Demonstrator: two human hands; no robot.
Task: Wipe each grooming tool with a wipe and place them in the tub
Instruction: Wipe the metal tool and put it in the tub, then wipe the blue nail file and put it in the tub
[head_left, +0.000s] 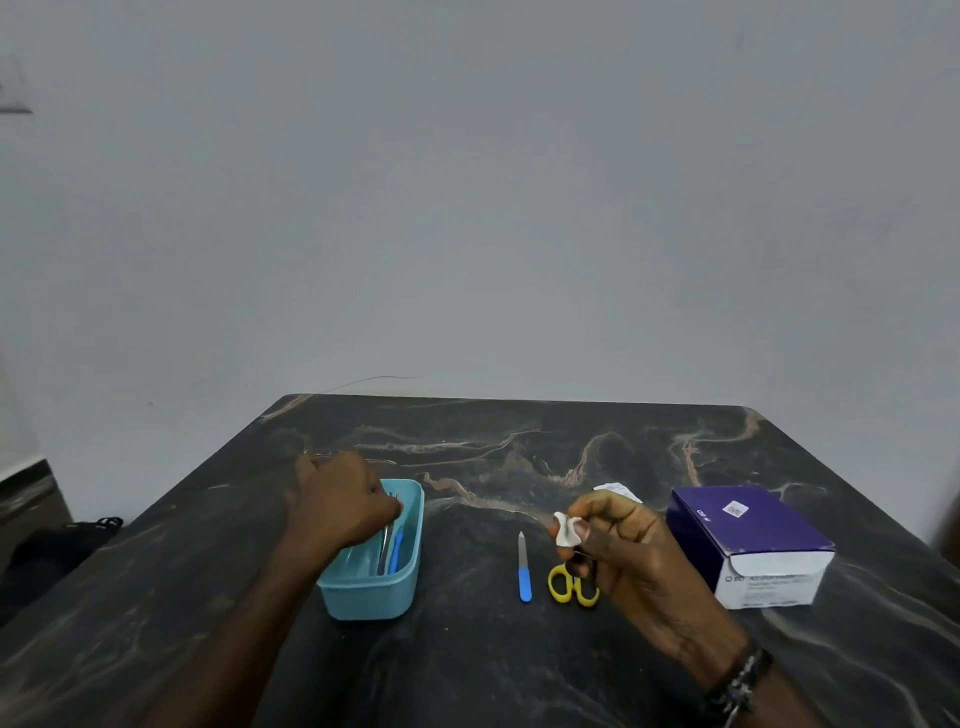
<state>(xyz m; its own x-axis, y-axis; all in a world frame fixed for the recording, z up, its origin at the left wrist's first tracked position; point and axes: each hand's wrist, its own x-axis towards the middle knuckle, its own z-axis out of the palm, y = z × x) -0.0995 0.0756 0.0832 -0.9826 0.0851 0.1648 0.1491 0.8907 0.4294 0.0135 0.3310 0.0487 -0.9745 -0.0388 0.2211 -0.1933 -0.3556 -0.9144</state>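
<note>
A light blue tub (387, 595) stands on the dark marble table (467, 665), left of centre. Inside it lie metal tweezers (385, 553) and a blue-handled tool (397, 551). My left hand (337, 501) is over the tub's far end, fingers curled around the top of the tweezers. My right hand (623, 551) is raised right of centre and pinches a small crumpled white wipe (565, 529). A nail file with a blue handle (524, 569) lies on the table between tub and right hand. Yellow-handled scissors (569, 587) lie beside it, blades hidden under my right hand.
A purple and white box of swabs (753, 540) sits at the right. A torn white wrapper (615, 488) lies behind my right hand. The table's far edge meets a plain grey wall. A dark bag (57, 545) lies on the floor at the left.
</note>
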